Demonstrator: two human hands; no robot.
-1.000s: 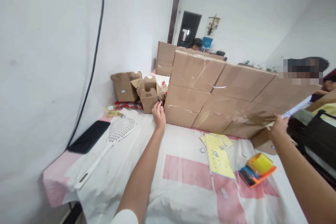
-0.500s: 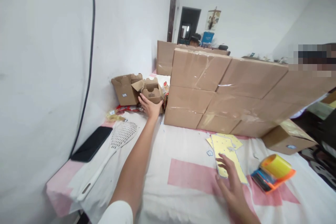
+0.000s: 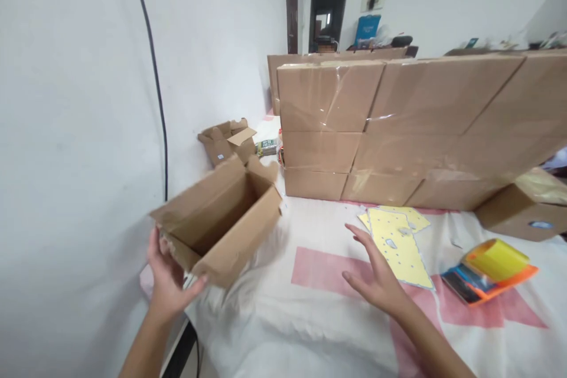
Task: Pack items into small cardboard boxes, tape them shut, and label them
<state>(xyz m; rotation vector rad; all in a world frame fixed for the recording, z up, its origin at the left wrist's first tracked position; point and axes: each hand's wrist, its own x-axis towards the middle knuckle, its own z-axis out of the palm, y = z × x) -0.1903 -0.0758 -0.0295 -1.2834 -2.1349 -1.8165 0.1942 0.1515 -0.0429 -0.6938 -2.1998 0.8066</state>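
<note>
Half a second ago our left hand was flat against a small carton at the far wall; now it holds an open box lifted off the table and brought close to us, near the table's left edge. Our thumb hooks over one corner flap and the fingers curl under the bottom, so the grip is closed on the cardboard. The box tips away from us with its mouth facing up and to the right, and we judge it empty, since only bare brown walls show inside. That puts it in easy reach of the other hand.

Our right hand has drawn back from the yellow sheet it was touching a moment ago. It hovers over the cloth with fingers spread wide and holds nothing.

The box is plain corrugated cardboard, stiff, with 4 loose flaps and slightly ragged edges. The cloth on the table is soft, white with pink blocks, and rumpled beneath the box. The yellow sheets are thin and flat, dotted with small holes. To the right, a yellow roll of tape sits in an orange holder. Behind all this stands a wall of sealed cartons, their faces glossy with clear tape. 1 more opened carton remains by the wall, beside a black cable.
</note>
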